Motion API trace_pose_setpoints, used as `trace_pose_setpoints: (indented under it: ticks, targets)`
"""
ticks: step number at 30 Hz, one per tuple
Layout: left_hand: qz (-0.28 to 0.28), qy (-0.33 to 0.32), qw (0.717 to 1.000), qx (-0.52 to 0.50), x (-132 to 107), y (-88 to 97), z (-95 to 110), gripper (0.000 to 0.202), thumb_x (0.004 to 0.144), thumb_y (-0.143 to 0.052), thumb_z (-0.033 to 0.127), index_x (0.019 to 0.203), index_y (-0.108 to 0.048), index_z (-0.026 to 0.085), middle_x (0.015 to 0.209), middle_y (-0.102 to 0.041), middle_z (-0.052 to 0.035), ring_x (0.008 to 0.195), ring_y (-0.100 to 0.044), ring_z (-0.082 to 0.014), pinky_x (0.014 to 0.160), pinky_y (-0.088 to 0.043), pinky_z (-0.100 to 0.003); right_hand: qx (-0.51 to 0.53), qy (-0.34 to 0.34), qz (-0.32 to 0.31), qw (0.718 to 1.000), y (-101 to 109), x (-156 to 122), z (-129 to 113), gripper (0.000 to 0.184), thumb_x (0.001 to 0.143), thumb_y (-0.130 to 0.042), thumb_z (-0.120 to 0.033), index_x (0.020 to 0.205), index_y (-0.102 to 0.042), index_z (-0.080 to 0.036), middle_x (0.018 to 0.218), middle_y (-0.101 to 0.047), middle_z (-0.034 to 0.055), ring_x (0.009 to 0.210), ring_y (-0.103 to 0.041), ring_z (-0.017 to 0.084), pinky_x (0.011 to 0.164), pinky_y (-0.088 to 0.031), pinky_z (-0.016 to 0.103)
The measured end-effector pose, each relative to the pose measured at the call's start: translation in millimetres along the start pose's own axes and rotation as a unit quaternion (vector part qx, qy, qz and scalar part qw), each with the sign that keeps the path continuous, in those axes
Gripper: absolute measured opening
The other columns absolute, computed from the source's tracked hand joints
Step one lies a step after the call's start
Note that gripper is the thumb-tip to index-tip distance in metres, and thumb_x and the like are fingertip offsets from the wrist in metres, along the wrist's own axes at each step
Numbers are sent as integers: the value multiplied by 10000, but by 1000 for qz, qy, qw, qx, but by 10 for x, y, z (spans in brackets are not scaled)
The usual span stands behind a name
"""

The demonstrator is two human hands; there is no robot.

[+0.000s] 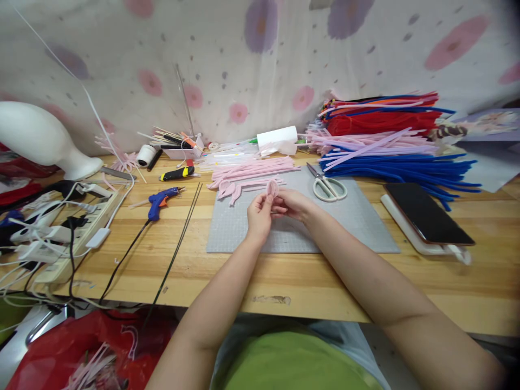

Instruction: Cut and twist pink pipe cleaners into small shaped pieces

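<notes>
Above the grey cutting mat (345,227) my two hands meet. My left hand (260,214) pinches a pink pipe cleaner (272,188) that is bent into a loop like a petal. Against its lower part, the fingers of my right hand (294,205) are closed too; the fingertips partly hide the piece. Just left of my hands, a few pink shaped pieces (229,190) lie on the mat's upper edge. Behind them is a bundle of straight pink pipe cleaners (255,170). Scissors with pale handles (330,188) rest at the mat's upper right.
A blue glue gun (160,203), a yellow-black cutter (177,173) and thin dark rods (179,244) lie to the left. Further left are a cabled power strip (81,238) and a white foam head (36,135). Blue pipe cleaners (390,168) and a phone (426,211) are on the right.
</notes>
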State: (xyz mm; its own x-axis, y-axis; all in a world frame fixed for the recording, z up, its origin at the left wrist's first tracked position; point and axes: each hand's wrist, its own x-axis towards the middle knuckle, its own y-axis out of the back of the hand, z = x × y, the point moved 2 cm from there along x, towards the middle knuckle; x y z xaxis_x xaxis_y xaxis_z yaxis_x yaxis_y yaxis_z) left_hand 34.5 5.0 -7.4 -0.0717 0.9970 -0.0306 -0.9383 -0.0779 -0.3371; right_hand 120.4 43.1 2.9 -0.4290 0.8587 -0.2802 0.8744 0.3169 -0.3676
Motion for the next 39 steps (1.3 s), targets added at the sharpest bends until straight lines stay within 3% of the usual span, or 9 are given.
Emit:
trace_pose_setpoints:
  ticks: [2, 4, 8, 16, 25, 28, 31, 34, 39]
  targets:
    - [12, 4, 1000, -9, 0, 12, 21, 337, 721, -566, 443, 856, -551, 135, 756, -648, -46, 538, -612, -100, 452, -452, -177, -27, 82, 46, 995, 49, -12, -64, 187, 597, -652, -243, 719, -531, -170, 510, -474, -73, 395, -378, 39, 391, -297, 177]
    - [20, 8, 1000, -9, 3, 26, 33, 342, 729, -556, 449, 857, -545, 133, 763, -650, -56, 567, -623, -110, 471, -456, -181, -72, 156, 48, 984, 96, -35, -143, 213, 594, -668, -256, 762, -577, -160, 627, -547, -44, 482, -440, 42, 442, -332, 176]
    - [16, 14, 1000, 2, 7, 34, 44, 367, 739, -539, 469, 866, -555, 125, 799, -654, -78, 631, -640, -132, 512, -466, -196, -189, 201, 24, 961, 149, -69, -233, 204, 623, -665, -322, 707, -628, -139, 638, -575, -13, 528, -466, 60, 478, -351, 194]
    - [3, 18, 999, 38, 20, 33, -21, 330, 745, -539, 443, 853, -592, 135, 820, -644, -50, 770, -645, -163, 548, -487, -208, -246, 175, 28, 953, 119, -57, -212, 172, 626, -653, -306, 630, -578, -151, 596, -613, 6, 571, -570, 122, 568, -456, 256]
    - [-39, 38, 997, 56, 24, 44, -50, 282, 699, -611, 363, 850, -610, 125, 835, -671, -74, 762, -651, -184, 578, -496, -247, -309, 131, 22, 942, 148, -112, -260, 155, 604, -645, -256, 584, -527, -158, 544, -578, -2, 530, -544, 116, 517, -421, 239]
    - [-35, 34, 996, 77, 38, 67, -62, 285, 712, -591, 385, 823, -612, 123, 797, -671, -78, 724, -651, -176, 568, -490, -243, -312, 144, 28, 939, 178, -89, -253, 163, 600, -653, -278, 638, -564, -147, 565, -570, -11, 536, -513, 98, 515, -387, 225]
    - [-35, 17, 994, 105, 51, 84, -77, 300, 731, -560, 418, 761, -610, 124, 755, -665, -73, 685, -646, -162, 561, -486, -238, -297, 160, 14, 941, 187, -62, -231, 219, 607, -656, -320, 730, -619, -142, 584, -559, -25, 522, -464, 76, 492, -343, 213]
    - [-47, 17, 992, 114, 53, 81, -77, 293, 715, -581, 414, 724, -610, 122, 733, -660, -65, 647, -638, -150, 557, -484, -237, -257, 142, -11, 956, 177, -39, -183, 233, 608, -662, -353, 643, -623, -126, 550, -542, -19, 489, -434, 64, 466, -313, 213]
    - [-78, 73, 994, 18, 27, 44, 1, 285, 688, -624, 380, 795, -622, 117, 779, -668, -78, 658, -639, -161, 578, -504, -272, -114, 99, 5, 989, 179, -16, -116, 249, 543, -719, -344, 592, -619, -122, 508, -538, -12, 449, -441, 61, 439, -310, 209]
